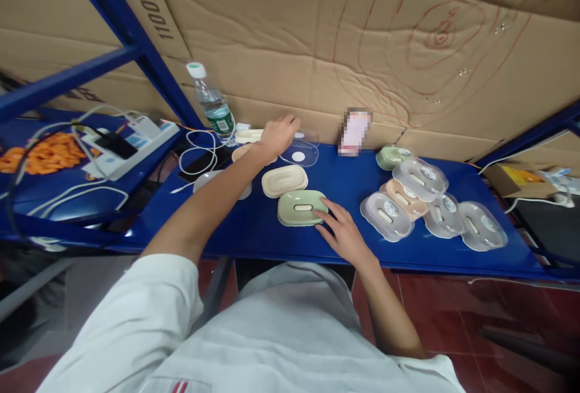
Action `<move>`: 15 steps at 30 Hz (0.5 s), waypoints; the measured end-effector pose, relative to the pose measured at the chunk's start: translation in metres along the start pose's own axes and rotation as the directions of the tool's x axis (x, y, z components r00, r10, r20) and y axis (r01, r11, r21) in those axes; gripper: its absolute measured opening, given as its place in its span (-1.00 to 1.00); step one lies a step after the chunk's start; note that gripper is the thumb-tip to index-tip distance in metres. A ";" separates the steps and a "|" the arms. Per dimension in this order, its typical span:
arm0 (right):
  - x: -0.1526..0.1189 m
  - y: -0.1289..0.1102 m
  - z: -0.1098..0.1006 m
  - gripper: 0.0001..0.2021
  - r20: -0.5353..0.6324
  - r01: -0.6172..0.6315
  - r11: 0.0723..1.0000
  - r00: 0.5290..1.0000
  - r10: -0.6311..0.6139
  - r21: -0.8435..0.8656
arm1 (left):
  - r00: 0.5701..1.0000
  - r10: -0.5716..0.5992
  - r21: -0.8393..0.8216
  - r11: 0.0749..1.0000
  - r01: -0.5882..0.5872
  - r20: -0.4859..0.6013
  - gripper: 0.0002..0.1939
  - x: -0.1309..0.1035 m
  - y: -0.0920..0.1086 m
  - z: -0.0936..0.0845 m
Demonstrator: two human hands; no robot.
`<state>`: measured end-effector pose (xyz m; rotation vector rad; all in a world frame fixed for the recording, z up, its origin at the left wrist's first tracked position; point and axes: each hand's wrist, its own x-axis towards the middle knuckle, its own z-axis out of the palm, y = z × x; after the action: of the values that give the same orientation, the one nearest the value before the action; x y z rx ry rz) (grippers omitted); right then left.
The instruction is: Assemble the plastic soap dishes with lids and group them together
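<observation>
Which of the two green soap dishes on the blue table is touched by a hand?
The nearer green soap dish, at the table's front edge: the right hand rests its fingertips on it. The other green dish sits far back, untouched.

Head-worn view, forward and down, close over the blue table (344, 182)
</observation>
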<state>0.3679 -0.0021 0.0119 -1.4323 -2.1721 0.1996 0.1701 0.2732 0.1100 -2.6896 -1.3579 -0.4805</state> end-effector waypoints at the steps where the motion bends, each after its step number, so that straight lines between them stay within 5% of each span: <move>1: 0.000 0.000 0.000 -0.58 0.003 -0.002 1.000 1.000 0.002 0.003 | 1.000 0.021 0.005 1.000 -0.021 -0.022 -0.65 -0.007 0.001 -0.006; 6: -0.003 -0.002 0.000 -0.27 -0.098 -0.040 0.999 0.994 0.039 0.001 | 0.959 0.208 0.016 0.978 -0.208 -0.192 -0.64 -0.084 0.019 -0.025; 10: -0.005 -0.004 -0.002 -0.05 -0.193 -0.033 0.999 0.980 0.039 0.033 | 0.903 0.342 -0.064 0.927 -0.369 -0.259 -0.70 -0.159 0.043 -0.016; 15: -0.004 -0.004 -0.004 -0.13 -0.145 -0.055 0.997 0.987 0.063 0.055 | 0.846 0.453 -0.017 0.879 -0.476 -0.281 -0.70 -0.178 0.058 0.001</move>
<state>0.3678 -0.0080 0.0157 -1.4372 -1.9941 0.1642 0.1178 0.1012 0.0561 -2.7527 -0.5923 -0.8213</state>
